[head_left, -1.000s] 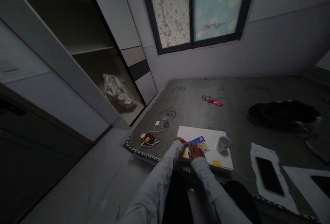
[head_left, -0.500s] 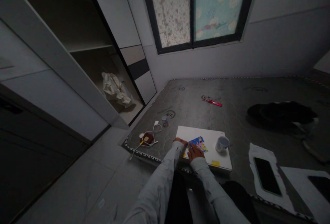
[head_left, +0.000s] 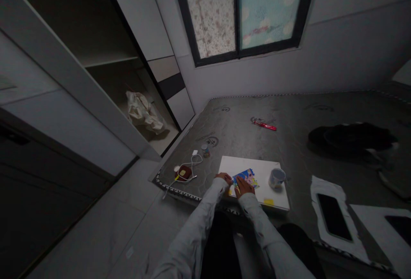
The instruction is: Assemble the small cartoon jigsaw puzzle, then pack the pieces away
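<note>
A partly joined jigsaw puzzle (head_left: 246, 175) in blue, pink and yellow, with a knobbly edge, lies on a white box (head_left: 266, 168). My right hand (head_left: 244, 187) rests on its near side, fingers stretched out over the pieces. At the puzzle's left edge is my left hand (head_left: 224, 179), its fingers curled together; anything between them is too small to make out. To the right on the box stands a round tin (head_left: 276, 179) with a printed side. A small yellow piece (head_left: 269, 202) lies at the box's front edge.
The box sits on a grey mattress (head_left: 234, 129). Left are a small jar (head_left: 205, 151) and a white cable (head_left: 196, 164) around a brown item (head_left: 184, 173). A red packet (head_left: 265, 125) lies farther back, dark clothing (head_left: 353, 140) and a phone (head_left: 334, 216) to the right.
My left hand has drawn slightly back from the puzzle's left edge, its fingers more curled. My right hand stays on the puzzle, shifted only a little. The view has tilted slightly.
</note>
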`<state>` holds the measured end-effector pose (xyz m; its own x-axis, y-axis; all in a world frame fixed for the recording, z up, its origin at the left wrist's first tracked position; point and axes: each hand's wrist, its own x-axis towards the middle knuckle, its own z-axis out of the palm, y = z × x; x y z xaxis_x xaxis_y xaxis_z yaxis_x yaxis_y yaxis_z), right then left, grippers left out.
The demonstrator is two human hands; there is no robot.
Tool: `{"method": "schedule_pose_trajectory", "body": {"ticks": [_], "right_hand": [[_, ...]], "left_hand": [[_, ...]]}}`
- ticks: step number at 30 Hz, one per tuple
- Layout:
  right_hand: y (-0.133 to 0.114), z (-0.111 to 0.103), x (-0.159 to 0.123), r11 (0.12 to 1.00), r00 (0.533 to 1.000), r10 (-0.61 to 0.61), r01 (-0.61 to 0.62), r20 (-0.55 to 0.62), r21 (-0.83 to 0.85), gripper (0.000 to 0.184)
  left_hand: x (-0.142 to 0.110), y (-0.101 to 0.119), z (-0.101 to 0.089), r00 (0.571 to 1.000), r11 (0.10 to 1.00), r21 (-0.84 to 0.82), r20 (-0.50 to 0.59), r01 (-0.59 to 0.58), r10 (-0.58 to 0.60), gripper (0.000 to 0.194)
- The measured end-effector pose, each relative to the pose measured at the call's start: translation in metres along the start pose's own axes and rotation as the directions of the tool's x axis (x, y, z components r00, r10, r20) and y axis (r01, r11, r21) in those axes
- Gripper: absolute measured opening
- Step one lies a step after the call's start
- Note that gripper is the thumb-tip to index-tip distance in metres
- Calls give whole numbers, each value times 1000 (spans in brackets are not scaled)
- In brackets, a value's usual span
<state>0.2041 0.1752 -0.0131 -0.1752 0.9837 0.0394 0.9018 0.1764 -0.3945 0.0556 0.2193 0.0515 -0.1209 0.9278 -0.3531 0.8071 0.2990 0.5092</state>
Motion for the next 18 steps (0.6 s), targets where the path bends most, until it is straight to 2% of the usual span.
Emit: {"method": "schedule_pose_trajectory", "body": {"ticks": [2,4,7,10,18], "right_hand": [[0,-2,-1,1000,1000,-15,15,-13,6,58],[0,-2,-2,1000,1000,-15,15,-8,-5,58],[0,1,-4,998,1000,-24,24,-4,-60,57],[1,6,-5,994,999,-45,43,-15,-96,55],[-1,4,-5,997,999,-44,44,2,-63,56]], "left_hand": [[3,-2,7,1000,1000,18,-9,-11,11,25],[8,-2,11,1000,1000,15,-14,26,-26,25],[17,2,13,995,996,-5,42,91,-91,20],[20,8,11,990,994,-16,88,109,-108,13],[2,13,6,998,998,19,7,65,-65,25]]}}
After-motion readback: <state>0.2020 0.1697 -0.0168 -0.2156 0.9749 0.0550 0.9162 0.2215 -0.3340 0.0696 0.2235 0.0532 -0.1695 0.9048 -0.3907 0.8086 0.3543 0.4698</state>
